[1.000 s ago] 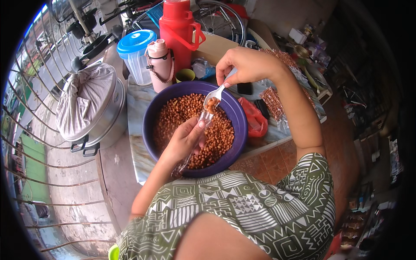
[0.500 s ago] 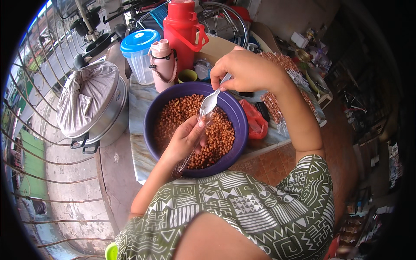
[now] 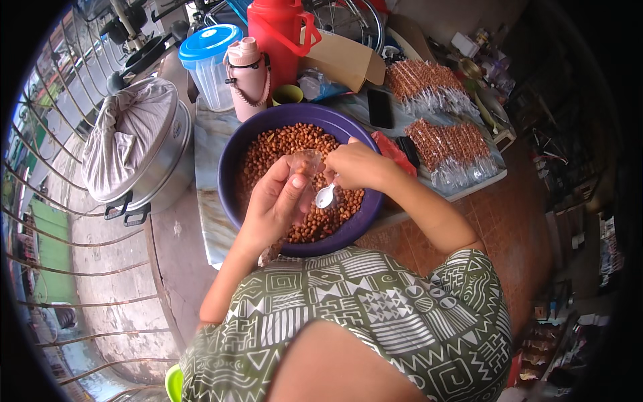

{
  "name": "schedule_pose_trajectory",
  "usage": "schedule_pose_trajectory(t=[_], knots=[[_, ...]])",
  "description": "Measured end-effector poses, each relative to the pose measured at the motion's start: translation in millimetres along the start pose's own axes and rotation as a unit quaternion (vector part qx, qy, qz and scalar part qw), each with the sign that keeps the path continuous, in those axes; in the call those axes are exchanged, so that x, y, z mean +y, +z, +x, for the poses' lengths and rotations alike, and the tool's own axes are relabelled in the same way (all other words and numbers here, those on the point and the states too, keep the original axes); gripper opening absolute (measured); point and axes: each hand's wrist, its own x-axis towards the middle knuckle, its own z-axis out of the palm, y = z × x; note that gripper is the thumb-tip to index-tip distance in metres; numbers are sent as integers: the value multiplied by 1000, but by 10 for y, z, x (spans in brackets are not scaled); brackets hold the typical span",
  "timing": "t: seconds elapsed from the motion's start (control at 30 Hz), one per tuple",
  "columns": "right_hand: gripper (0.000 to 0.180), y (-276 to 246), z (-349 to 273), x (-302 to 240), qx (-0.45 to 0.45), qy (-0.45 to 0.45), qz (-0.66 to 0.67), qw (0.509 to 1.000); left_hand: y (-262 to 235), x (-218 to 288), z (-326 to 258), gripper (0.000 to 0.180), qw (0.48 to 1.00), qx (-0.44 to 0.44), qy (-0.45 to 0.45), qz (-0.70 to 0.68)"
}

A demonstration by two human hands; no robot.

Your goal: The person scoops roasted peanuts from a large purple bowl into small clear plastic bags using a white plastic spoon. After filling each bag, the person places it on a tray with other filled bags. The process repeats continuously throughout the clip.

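Note:
A purple basin [image 3: 228, 201] of reddish-brown peanuts [image 3: 284, 142] stands on the table in front of me. Over it, my left hand [image 3: 276, 201] is closed around a narrow clear plastic bag [image 3: 307, 159], with its upper end standing above my fingers and a few peanuts showing in it. The bag's lower part hangs below my palm, near the basin's front rim. Beside it my right hand [image 3: 353, 166] grips a white plastic spoon [image 3: 325, 196], its bowl tilted down over the peanuts. My right fingers are partly turned from view.
Filled peanut packs [image 3: 450, 144] lie right of the basin, by a red plastic bag [image 3: 394, 153] and a black phone [image 3: 380, 108]. Behind stand a pink bottle [image 3: 248, 80], red flask [image 3: 278, 40], blue-lidded container [image 3: 213, 74] and cardboard box [image 3: 345, 59]. A cloth-covered pot [image 3: 167, 161] is left.
My right hand has come down and nearer, and the spoon has gone from above the bag to low beside it. My left hand has risen a little; peanuts now show in the bag's top.

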Motion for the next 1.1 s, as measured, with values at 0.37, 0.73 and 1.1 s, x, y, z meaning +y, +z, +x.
schedule_pose_trajectory(t=[0.37,0.73,1.1], knots=[[18,327,186,402,-34,-93,324,941,-33,1,33,38,997,2,-1,-78],[18,-1146,-307,767,76,-94,320,940,-61,-178,247,33,996,-10,-82,-22],[17,-1668,-197,363,30,-119,151,981,-29,-162,276,35,993,-22,-112,-6]])
